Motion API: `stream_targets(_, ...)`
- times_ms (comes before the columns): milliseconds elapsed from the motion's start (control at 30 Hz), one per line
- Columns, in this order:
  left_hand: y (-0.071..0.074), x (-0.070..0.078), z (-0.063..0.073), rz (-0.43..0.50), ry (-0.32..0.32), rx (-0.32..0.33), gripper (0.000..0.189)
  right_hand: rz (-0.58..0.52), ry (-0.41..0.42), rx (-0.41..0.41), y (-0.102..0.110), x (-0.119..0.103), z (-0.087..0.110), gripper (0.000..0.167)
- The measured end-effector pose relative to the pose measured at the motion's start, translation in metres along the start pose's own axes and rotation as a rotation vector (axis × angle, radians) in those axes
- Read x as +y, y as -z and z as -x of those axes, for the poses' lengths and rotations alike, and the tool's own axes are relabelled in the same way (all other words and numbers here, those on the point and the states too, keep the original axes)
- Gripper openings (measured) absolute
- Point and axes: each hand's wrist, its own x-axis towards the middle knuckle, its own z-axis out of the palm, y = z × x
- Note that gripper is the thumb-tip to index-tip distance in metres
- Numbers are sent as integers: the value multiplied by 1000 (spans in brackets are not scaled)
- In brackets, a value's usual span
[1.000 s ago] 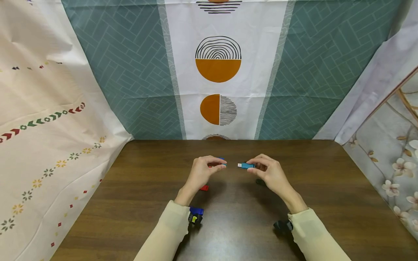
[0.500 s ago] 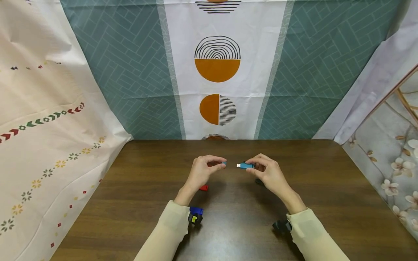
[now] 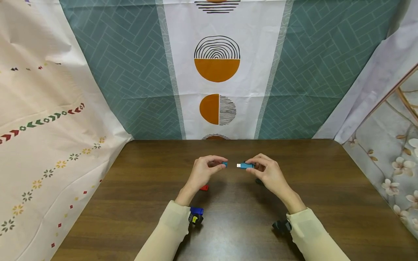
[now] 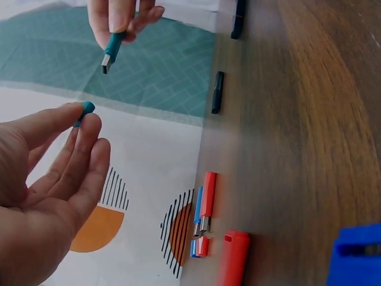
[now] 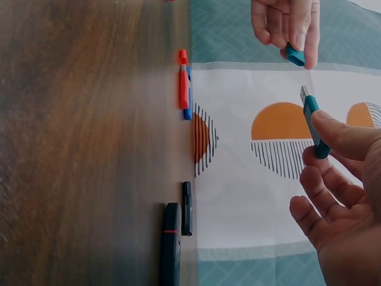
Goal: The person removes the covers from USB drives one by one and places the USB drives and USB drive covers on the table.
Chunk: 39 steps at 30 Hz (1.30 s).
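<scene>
Pinches a small teal cap (image 5: 295, 55) between the thumb and fingers of the left hand (image 3: 201, 170). Holds a teal USB stick (image 5: 314, 122) in the right hand (image 3: 269, 170), thumb on 1 side and fingers on the other. Raised above the wooden table (image 3: 238, 224), cap and stick apart, with a small gap between the 2. Metal plug (image 5: 305, 93) bare and turned towards the cap. Narrow grip in each hand, with the remaining fingers loosely bent in the wrist views.

Near the far edge of the table, in the left wrist view, a red USB stick (image 4: 208, 193) and a blue USB stick (image 4: 198, 208), side by side, plugs bare. Just beside those plugs, a red cap (image 4: 204, 246) and a blue cap (image 4: 194, 248). Nearer to the person, a larger red thing (image 4: 235, 259), cut off by the frame. Next to the left sleeve (image 3: 163, 232), a blue thing (image 3: 196, 211), kind unclear. On the right side of the table, a small black stick (image 5: 187, 208) and a larger black thing (image 5: 172, 238) with 1 red line, nearly parallel. Behind the table, a teal and white cloth (image 3: 147, 72) with orange and black round patterns.
</scene>
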Motion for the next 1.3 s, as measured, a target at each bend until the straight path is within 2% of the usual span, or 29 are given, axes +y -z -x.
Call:
stream_targets(333, 0, -1, -1, -42, 11, -1, 24, 11, 17, 4, -4, 2, 0, 17)
stream_targets(667, 3, -1, -2, -29, 23, 5, 24, 16, 9, 1, -5, 2, 0, 17)
stream_targets(1000, 6, -2, -4, -74, 33, 17, 21, 11, 5, -6, -8, 3, 0, 18)
stream_targets(1300, 10, -7, -2, -127, 57, 1, 23, 4, -21, -22, -14, 6, 3, 20)
